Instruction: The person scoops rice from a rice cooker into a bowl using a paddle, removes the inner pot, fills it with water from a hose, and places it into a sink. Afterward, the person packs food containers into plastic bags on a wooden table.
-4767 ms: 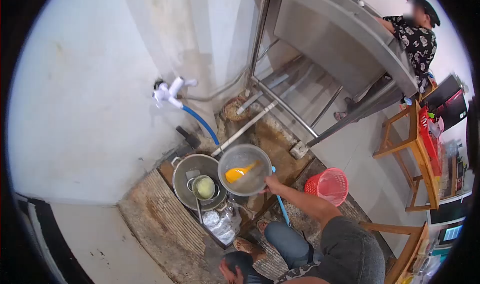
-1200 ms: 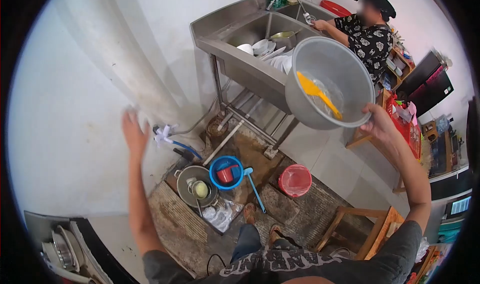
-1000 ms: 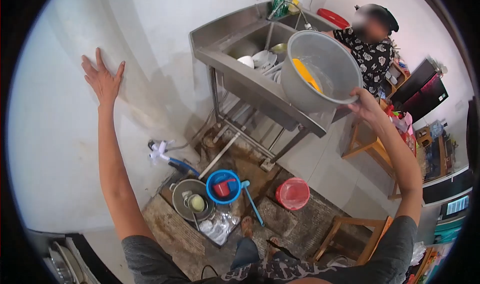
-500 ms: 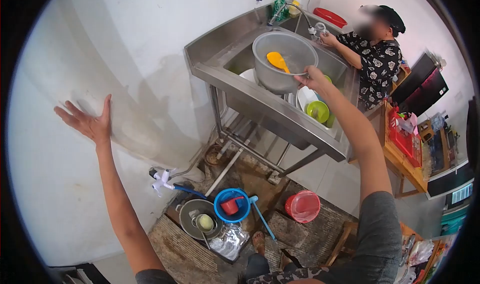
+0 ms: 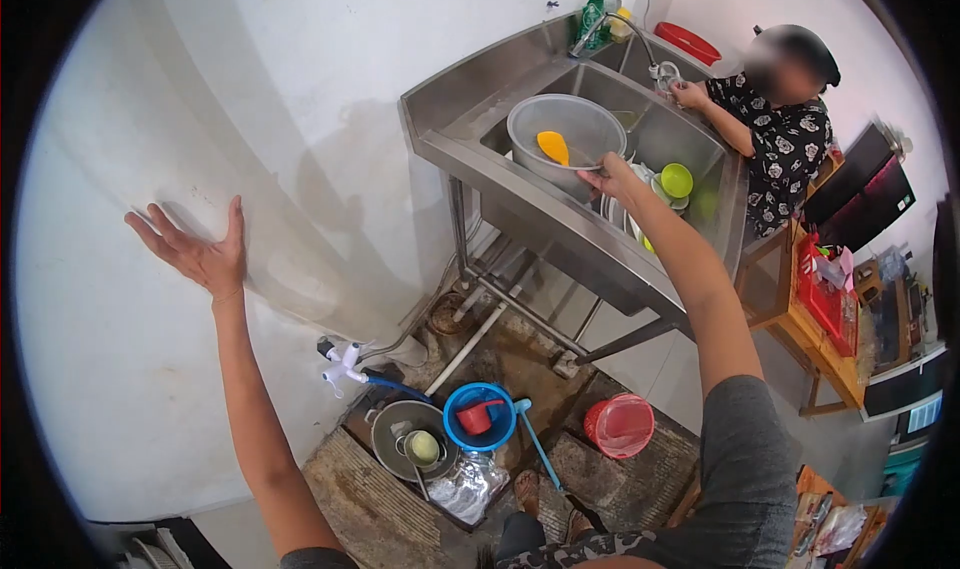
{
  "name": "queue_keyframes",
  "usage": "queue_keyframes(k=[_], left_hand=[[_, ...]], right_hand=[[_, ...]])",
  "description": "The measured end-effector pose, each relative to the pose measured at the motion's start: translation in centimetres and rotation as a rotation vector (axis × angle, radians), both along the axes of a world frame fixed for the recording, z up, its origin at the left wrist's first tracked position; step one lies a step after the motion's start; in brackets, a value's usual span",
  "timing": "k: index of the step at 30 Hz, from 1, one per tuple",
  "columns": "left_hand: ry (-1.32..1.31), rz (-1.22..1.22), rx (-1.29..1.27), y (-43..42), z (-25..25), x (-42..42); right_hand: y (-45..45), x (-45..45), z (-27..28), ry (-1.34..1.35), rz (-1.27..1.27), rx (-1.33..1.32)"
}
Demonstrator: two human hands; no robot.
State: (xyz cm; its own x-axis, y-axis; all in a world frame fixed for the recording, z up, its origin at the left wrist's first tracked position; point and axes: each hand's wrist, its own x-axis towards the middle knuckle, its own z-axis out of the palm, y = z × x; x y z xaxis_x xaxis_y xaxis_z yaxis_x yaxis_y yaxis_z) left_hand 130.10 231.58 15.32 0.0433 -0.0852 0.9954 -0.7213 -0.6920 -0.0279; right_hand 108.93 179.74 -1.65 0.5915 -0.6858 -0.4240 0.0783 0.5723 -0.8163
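Note:
My right hand (image 5: 606,177) grips the near rim of a large grey basin (image 5: 590,119), which sits low in the left bowl of the steel sink (image 5: 455,154). A yellow scoop-shaped utensil (image 5: 553,148) lies inside the basin. White dishes and a green bowl (image 5: 677,180) are in the sink to the right of the basin. My left hand (image 5: 212,259) is at the white wall (image 5: 130,339), fingers spread, holding nothing. Whether the basin touches the sink's bottom is hidden.
A person (image 5: 775,119) stands at the sink's far end, hands near the faucet (image 5: 640,41). On the floor are a metal pot (image 5: 385,439), a blue basin (image 5: 450,424) with a red dipper, a blue-handled tool (image 5: 540,449) and a red bucket (image 5: 620,426). A wall tap (image 5: 345,367) is at left.
The grey basin has gone from in front of the sink down into its left bowl, still in my right hand. My left hand has moved lower along the wall.

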Motion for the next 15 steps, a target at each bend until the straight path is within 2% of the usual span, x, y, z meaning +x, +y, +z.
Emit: queue_keyframes(k=[8,15], left_hand=[[0.017,-0.002,0.003,-0.3,0.0,0.2],[0.022,-0.017,-0.005,-0.5,0.2,0.0]], right_hand=[[0.4,0.0,-0.7,0.011,-0.033,0.026],[-1.1,-1.1,-2.4,-0.011,0.071,0.034]])
